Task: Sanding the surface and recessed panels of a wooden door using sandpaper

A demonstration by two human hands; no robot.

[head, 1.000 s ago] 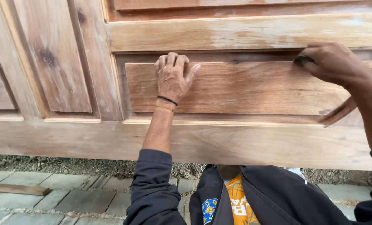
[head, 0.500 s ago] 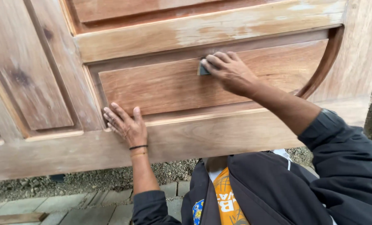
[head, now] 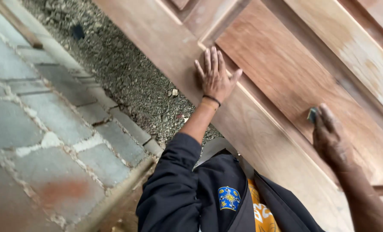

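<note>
Grip, right: our right hand [head: 329, 137] is closed over a small grey sanding block [head: 312, 114], fingers folded on top so that only one corner of it shows, pressed flat against the recessed wooden panel [head: 286, 73] — held that way, we judge, so the block's whole face bears on the grain. Grip, left: our left hand [head: 215, 75] grasps nothing; it lies released, palm down and fingers spread, on the lower rail [head: 170, 47] of the door [head: 354, 38], just beside the raised moulding at the panel's corner, apparently to brace us and steady the work. Door: large, bare timber, pale in patches, leaning across the view with its lower edge near the ground. A dark band circles the left wrist; dark sleeves [head: 174, 184] cover the forearms, and a dark jacket lies open over an orange shirt [head: 260, 212]. Ground: a strip of loose gravel [head: 127, 73] runs along the door's foot, with grey paving stones [head: 41, 141] beyond — a wooden strip lies at their far edge.
</note>
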